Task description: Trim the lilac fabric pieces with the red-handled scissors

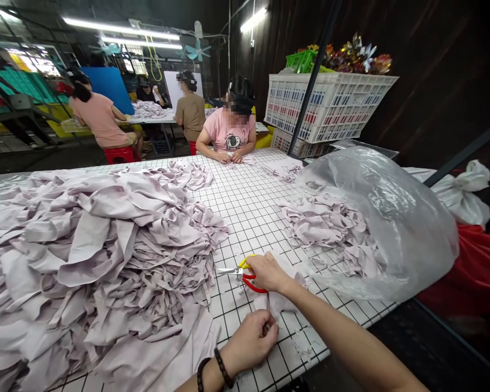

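My right hand (265,271) rests on the gridded table (245,207), fingers closed around the yellow and red handles of a pair of scissors (239,270) whose blades point left. Nearer to me, my left hand (251,340), with dark bead bracelets at the wrist, pinches a pale lilac fabric piece (278,302) that lies between the two hands. A big heap of lilac fabric strips (93,256) lies to the left of both hands.
A clear plastic bag (375,218) with cut lilac scraps sits at the right, a red bag (473,267) beyond it. White crates (330,106) stand behind. A person in a pink shirt (228,128) works at the far table edge; others sit further back.
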Demonstrator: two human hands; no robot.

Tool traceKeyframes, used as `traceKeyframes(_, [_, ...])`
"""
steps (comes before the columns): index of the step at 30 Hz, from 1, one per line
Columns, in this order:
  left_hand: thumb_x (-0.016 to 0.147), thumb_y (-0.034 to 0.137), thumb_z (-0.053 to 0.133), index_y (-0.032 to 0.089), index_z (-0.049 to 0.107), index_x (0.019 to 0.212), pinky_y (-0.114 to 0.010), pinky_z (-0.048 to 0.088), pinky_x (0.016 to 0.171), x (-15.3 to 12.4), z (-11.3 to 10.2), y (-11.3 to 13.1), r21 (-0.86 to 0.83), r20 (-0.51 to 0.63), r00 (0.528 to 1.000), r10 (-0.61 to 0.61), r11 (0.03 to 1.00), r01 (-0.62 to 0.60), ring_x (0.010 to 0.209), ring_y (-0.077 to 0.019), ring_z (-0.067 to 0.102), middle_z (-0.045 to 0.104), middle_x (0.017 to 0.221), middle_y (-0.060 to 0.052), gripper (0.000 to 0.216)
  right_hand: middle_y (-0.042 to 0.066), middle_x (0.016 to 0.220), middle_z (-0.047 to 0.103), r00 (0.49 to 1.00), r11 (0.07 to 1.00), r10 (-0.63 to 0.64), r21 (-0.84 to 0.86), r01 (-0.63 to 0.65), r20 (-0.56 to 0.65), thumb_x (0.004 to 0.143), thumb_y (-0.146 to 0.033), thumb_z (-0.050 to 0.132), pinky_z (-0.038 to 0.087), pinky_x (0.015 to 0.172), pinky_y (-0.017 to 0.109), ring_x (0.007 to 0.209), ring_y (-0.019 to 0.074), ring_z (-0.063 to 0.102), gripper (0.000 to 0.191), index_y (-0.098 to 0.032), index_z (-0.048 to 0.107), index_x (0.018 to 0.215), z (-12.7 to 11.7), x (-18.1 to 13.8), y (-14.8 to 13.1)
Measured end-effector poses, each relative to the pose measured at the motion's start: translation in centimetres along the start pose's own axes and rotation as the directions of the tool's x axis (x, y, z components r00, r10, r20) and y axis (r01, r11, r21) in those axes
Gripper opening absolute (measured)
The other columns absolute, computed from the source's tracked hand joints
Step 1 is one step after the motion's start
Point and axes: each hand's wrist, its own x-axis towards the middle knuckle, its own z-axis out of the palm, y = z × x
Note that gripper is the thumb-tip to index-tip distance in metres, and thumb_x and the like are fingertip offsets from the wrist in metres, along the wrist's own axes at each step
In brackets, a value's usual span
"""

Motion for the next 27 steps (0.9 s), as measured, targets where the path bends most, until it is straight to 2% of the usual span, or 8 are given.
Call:
traceKeyframes(4, [0.087, 0.029, 0.047, 0.018, 0.057, 0.070, -0.025, 0.033, 0.058, 0.6, -1.5, -0.4, 0.087, -0.074, 0.997, -0.005, 0.996, 0.012, 0.063, -0.0153, 0.050, 0.059, 0.067, -0.002, 0.023, 0.000, 0.075, 0.059, 0.991, 0.988, 0.020, 0.157, 0.001, -0.134, 0.071, -0.012, 0.060, 0.032, 0.080, 0.033, 0.076, 0.0168, 0.053, 0.011, -0.019, 0.052, 0.072, -0.5, 1.4, 0.5])
traceKeyframes(8, [0.089, 0.030, 0.046, 0.019, 0.057, 0.072, -0.027, 0.036, 0.063, 1.7, -5.5, -0.7, 0.271, -0.235, 0.972, 0.023, 0.962, 0.043, 0.067, -0.0182, 0.053, 0.059, 0.071, -0.004, 0.023, 0.000, 0.079, 0.057, 0.935, 0.903, 0.143, 0.429, 0.011, -0.325, 0.078, -0.029, 0.056, 0.039, 0.071, 0.030, 0.070, 0.0150, 0.053, 0.013, -0.022, 0.047, 0.082, -3.8, 1.9, 1.3])
traceKeyframes(12, [0.086, 0.027, 0.048, 0.018, 0.060, 0.080, -0.033, 0.040, 0.073, 1.7, -8.9, 0.1, 0.425, -0.442, 0.895, 0.050, 0.891, 0.160, 0.084, -0.0248, 0.058, 0.060, 0.096, -0.011, 0.016, -0.002, 0.077, 0.054, 0.870, 0.735, 0.266, 0.672, 0.096, -0.415, 0.076, -0.042, 0.062, 0.044, 0.067, 0.029, 0.068, 0.0135, 0.053, 0.031, -0.023, 0.038, 0.079, -5.6, -0.2, 2.3])
traceKeyframes(15, [0.086, 0.032, 0.052, 0.019, 0.063, 0.087, -0.036, 0.041, 0.079, 0.9, -8.3, 2.0, 0.340, -0.568, 0.816, 0.107, 0.934, 0.114, 0.097, -0.0280, 0.056, 0.054, 0.116, -0.014, 0.017, -0.004, 0.070, 0.049, 0.842, 0.618, 0.358, 0.779, 0.109, -0.403, 0.073, -0.040, 0.068, 0.044, 0.061, 0.027, 0.059, 0.0112, 0.049, 0.034, -0.022, 0.039, 0.077, -4.4, -3.5, 2.4])
traceKeyframes(17, [0.088, 0.041, 0.050, 0.019, 0.065, 0.083, -0.032, 0.043, 0.072, 0.7, -6.3, 3.4, 0.090, -0.461, 0.887, 0.022, 0.996, 0.023, 0.086, -0.0239, 0.058, 0.059, 0.102, -0.011, 0.028, -0.005, 0.069, 0.048, 0.821, 0.563, 0.415, 0.820, 0.105, -0.391, 0.074, -0.037, 0.069, 0.044, 0.059, 0.026, 0.057, 0.0101, 0.047, 0.032, -0.022, 0.041, 0.076, -2.9, -5.7, 1.9])
traceKeyframes(19, [0.089, 0.053, 0.044, 0.016, 0.065, 0.075, -0.027, 0.041, 0.054, 1.2, -3.7, 4.3, -0.299, -0.170, 0.974, -0.150, 0.950, 0.094, 0.060, -0.0159, 0.054, 0.060, 0.079, -0.007, 0.045, -0.004, 0.072, 0.049, 0.788, 0.516, 0.481, 0.851, 0.100, -0.384, 0.075, -0.035, 0.069, 0.045, 0.059, 0.025, 0.059, 0.0101, 0.048, 0.031, -0.022, 0.041, 0.077, -1.4, -7.7, 0.9])
traceKeyframes(22, [0.083, 0.064, 0.047, 0.014, 0.062, 0.082, -0.021, 0.027, 0.037, 2.7, -0.1, 4.1, -0.709, 0.101, 0.933, -0.346, 0.633, 0.311, 0.041, -0.0057, 0.035, 0.056, 0.074, -0.002, 0.052, -0.003, 0.074, 0.053, 0.722, 0.474, 0.579, 0.877, 0.081, -0.380, 0.074, -0.036, 0.072, 0.047, 0.059, 0.026, 0.061, 0.0119, 0.053, 0.034, -0.022, 0.040, 0.074, 0.3, -9.9, -0.6])
traceKeyframes(27, [0.071, 0.054, 0.071, 0.017, 0.052, 0.084, -0.015, 0.011, 0.035, 4.1, 2.0, 2.7, -0.855, 0.094, 0.860, -0.501, 0.402, 0.328, 0.043, -0.0021, 0.023, 0.043, 0.069, 0.007, 0.044, -0.002, 0.073, 0.056, 0.683, 0.571, 0.592, 0.821, 0.019, -0.428, 0.073, -0.034, 0.073, 0.050, 0.069, 0.028, 0.066, 0.0132, 0.056, 0.033, -0.022, 0.043, 0.073, 1.6, -12.6, -0.8])
